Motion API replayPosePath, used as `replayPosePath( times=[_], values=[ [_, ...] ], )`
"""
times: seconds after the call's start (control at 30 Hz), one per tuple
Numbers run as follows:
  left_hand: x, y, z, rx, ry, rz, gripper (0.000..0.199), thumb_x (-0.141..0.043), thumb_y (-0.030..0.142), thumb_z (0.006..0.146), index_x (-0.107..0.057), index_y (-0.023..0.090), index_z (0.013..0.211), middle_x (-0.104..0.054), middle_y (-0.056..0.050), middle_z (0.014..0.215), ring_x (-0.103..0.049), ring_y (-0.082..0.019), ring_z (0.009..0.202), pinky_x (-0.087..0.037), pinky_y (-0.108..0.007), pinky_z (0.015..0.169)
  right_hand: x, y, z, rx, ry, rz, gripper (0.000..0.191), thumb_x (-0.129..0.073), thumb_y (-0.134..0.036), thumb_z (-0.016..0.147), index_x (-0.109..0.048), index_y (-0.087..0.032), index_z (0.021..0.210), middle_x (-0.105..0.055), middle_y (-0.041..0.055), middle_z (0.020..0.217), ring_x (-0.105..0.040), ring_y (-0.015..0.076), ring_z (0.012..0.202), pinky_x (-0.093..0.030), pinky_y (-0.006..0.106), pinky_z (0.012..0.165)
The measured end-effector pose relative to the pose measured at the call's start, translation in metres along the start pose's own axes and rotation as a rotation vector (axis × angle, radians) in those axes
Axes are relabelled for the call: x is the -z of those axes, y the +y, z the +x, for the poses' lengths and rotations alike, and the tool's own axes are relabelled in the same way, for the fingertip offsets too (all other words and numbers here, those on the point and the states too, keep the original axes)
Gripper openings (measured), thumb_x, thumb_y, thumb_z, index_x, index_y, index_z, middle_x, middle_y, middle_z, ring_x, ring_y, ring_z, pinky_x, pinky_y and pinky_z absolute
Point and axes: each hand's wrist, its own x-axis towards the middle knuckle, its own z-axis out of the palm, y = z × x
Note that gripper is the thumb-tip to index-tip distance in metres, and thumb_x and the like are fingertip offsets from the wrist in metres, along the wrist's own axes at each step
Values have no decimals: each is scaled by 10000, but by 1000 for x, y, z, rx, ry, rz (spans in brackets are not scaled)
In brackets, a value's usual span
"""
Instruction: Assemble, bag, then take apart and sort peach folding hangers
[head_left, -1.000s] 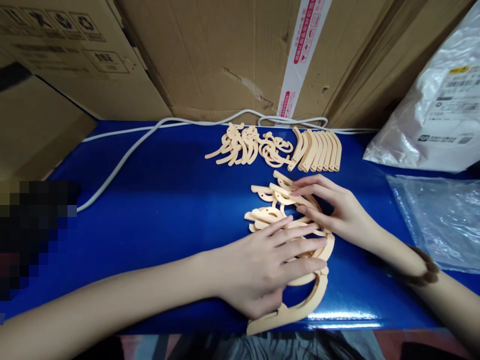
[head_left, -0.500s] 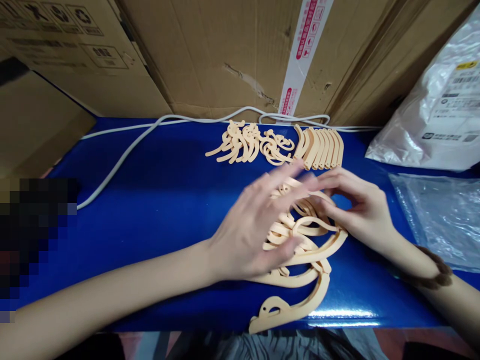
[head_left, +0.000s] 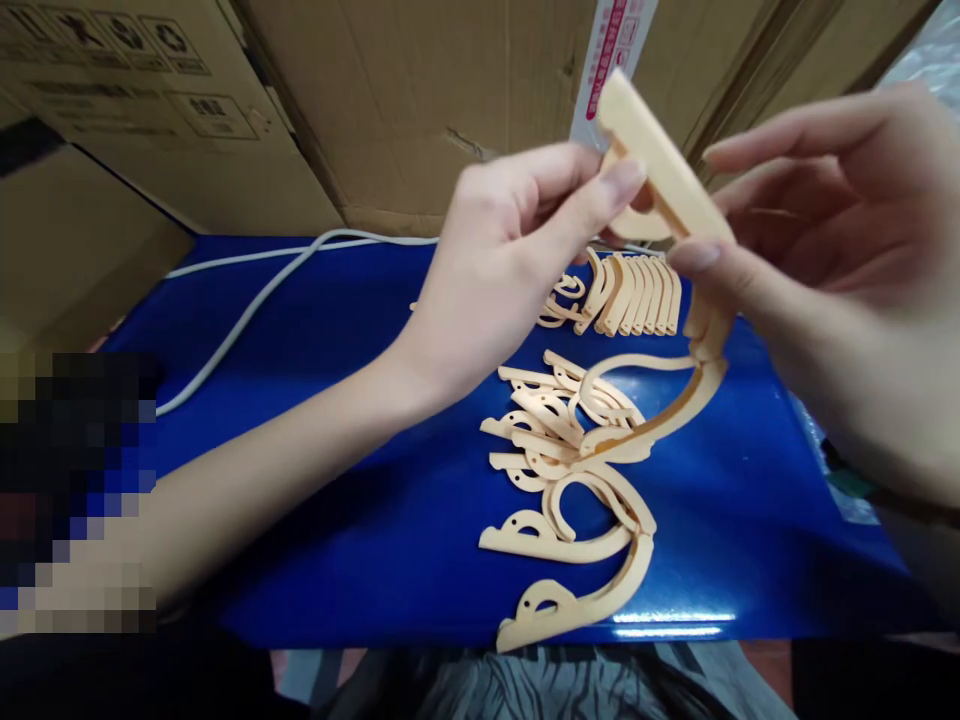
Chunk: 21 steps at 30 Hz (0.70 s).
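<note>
Raised above the table, a beige folding hanger (head_left: 667, 165) is pinched at one arm's end by my left hand (head_left: 517, 240), thumb on the near side. My right hand (head_left: 847, 250) grips the same arm farther along with the thumb, its other fingers curled behind and partly hidden. From the joint, the hanger's other arm and thin hook hang down to the heap of folding hangers (head_left: 540, 540) in front of me. At the back lie a row of curved beige arms (head_left: 637, 295) and some loose hook pieces (head_left: 562, 300), partly covered by my left hand.
Cardboard boxes (head_left: 390, 110) stand behind the blue table (head_left: 315, 380). A white cable (head_left: 247, 320) runs along the back and left. Clear plastic (head_left: 892, 60) shows at the upper right, and another plastic sheet is mostly hidden under my right arm.
Both hands have risen from the heap, lifting one arm of a folding hanger. My left hand has gone from fingers spread over the heap to pinching that arm.
</note>
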Motion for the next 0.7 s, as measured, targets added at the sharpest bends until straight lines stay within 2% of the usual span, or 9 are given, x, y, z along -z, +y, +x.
replayPosePath(
  times=[0.1, 0.17, 0.23, 0.3, 0.4, 0.5, 0.57, 0.63, 0.7],
  values=[
    [4, 3, 15, -144, -19, 131, 324, -513, 256, 1058, -661, 201, 775, -560, 9, 742, -518, -114, 709, -468, -260, 750, 6, -1, 14, -48, 43, -37, 375, -707, -599, 886, -657, -352, 1163, -703, -3, 1153, -691, 186, 916, -546, 339, 713],
    [8, 6, 24, -161, -86, 253, 350, -446, 262, 1066, -628, 195, 774, -530, 8, 742, -555, -126, 744, -469, -287, 796, 8, 0, 21, -48, 59, -190, 410, -620, -650, 917, -643, -396, 1237, -692, -13, 1083, -700, 212, 950, -551, 367, 761],
    [12, 11, 29, -146, -152, 347, 368, -393, 297, 1060, -606, 181, 782, -544, 8, 786, -622, -144, 825, -475, -321, 833, 8, -2, 26, 6, 27, -420, 424, -519, -650, 972, -599, -445, 1333, -676, -11, 1122, -690, 263, 1098, -571, 360, 761],
    [15, 13, 31, -130, -183, 397, 362, -382, 340, 1037, -580, 183, 778, -585, 1, 851, -671, -179, 902, -488, -354, 829, 4, -8, 29, 29, -7, -579, 436, -457, -639, 1005, -565, -458, 1387, -666, -6, 1253, -604, 336, 1308, -596, 321, 691],
    [18, 9, 31, -118, -221, 419, 365, -401, 417, 1013, -514, 209, 735, -597, -20, 834, -690, -218, 877, -501, -375, 781, -3, -16, 31, -51, -2, -556, 448, -393, -653, 1027, -627, -373, 1286, -656, -4, 1369, -488, 386, 1439, -584, 261, 645],
    [18, -2, 31, -157, -218, 554, 372, -397, 445, 1044, -537, 230, 775, -615, -40, 800, -678, -242, 847, -476, -386, 802, -7, -12, 34, -73, -73, -602, 421, -345, -577, 1063, -643, -323, 1219, -714, 35, 1247, -578, 356, 1356, -597, 314, 740],
    [16, -8, 32, -155, -228, 721, 364, -381, 428, 1065, -592, 231, 842, -646, -60, 805, -677, -261, 849, -460, -383, 803, -7, -1, 37, -22, -134, -690, 404, -341, -538, 1068, -645, -323, 1227, -734, 60, 1060, -644, 339, 1258, -601, 388, 798],
    [15, -11, 34, -76, -259, 908, 337, -364, 386, 1073, -639, 217, 977, -686, -87, 864, -694, -290, 880, -467, -387, 796, -7, 13, 41, 39, -198, -638, 340, -395, -463, 1066, -683, -285, 1092, -692, 59, 819, -715, 298, 1041, -582, 394, 792],
    [17, -15, 37, 9, -284, 1074, 343, -353, 389, 1073, -628, 207, 1169, -724, -124, 972, -714, -336, 943, -484, -409, 800, -7, 27, 44, 75, -251, -491, 295, -454, -317, 1054, -659, -251, 852, -626, 20, 651, -694, 199, 728, -535, 311, 684]
  ],
)
